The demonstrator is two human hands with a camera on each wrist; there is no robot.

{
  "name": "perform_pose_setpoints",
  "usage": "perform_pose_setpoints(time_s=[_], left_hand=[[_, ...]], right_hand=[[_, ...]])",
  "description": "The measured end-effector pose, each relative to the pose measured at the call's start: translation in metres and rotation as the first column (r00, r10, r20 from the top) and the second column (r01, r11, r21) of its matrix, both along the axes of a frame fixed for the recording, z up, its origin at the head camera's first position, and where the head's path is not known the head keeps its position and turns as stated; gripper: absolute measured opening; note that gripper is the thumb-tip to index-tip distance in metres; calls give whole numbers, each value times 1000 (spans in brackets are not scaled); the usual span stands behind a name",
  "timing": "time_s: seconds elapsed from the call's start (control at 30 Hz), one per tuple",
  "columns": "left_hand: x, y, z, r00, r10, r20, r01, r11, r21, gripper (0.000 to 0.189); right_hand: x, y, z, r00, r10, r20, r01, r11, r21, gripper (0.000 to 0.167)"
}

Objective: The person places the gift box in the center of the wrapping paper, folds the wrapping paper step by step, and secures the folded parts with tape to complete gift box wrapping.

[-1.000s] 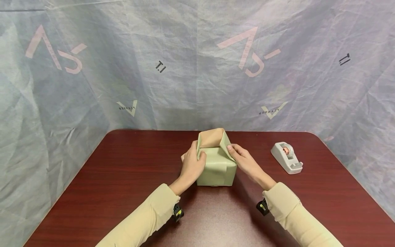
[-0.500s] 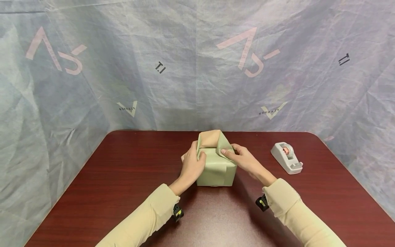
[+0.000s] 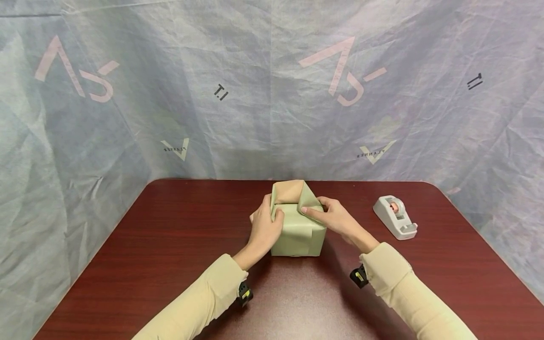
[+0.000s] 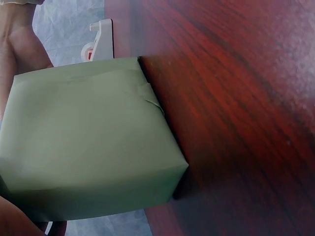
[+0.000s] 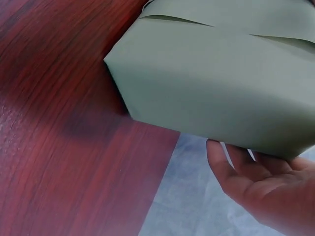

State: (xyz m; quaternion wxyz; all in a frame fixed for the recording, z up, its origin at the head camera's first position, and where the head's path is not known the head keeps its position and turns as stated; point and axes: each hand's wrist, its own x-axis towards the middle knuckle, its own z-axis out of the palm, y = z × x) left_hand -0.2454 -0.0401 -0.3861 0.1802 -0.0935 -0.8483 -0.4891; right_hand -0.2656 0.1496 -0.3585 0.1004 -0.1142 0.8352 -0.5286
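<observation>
A box wrapped in pale green paper (image 3: 293,242) sits on the table, its near face smooth in the left wrist view. At its top far side, a paper flap (image 3: 289,191) stands up, tan on the inside. My left hand (image 3: 264,230) grips the box's left side, thumb on the near top edge. My right hand (image 3: 340,222) pinches the folded-in right corner of the paper (image 3: 307,202), thumb on top, other fingers partly hidden behind. In the right wrist view, the fingers (image 5: 231,172) of that hand lie along the box's edge, beside slits in the folded paper.
A white tape dispenser (image 3: 395,218) with a roll of tape stands to the right on the dark red wooden table (image 3: 178,231). Grey printed fabric (image 3: 272,94) hangs behind the table's far edge and at both sides.
My right hand has drawn the right side of the paper flap inward and down to the left, its thumb now over the fold. The left hand and the box have stayed put.
</observation>
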Motion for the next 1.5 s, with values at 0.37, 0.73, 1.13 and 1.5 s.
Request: perform_pose_setpoints(time_s=[0.37,0.73,1.13,1.5], left_hand=[[1,0,1,1000,5,1,-5,1000,3,34],[0,0,0,1000,10,-23,-10,1000,11,35],[0,-1,-1,1000,18,-21,-18,1000,-4,35],[0,0,-1,1000,-6,-12,6,1000,12,35]], right_hand=[[-1,-4,1,1000,-26,-4,26,1000,8,43],[0,-8,3,1000,-24,3,24,1000,14,46],[1,-13,2,994,-105,-19,105,994,6,45],[-2,4,2,989,-78,-125,61,989,-135,39]])
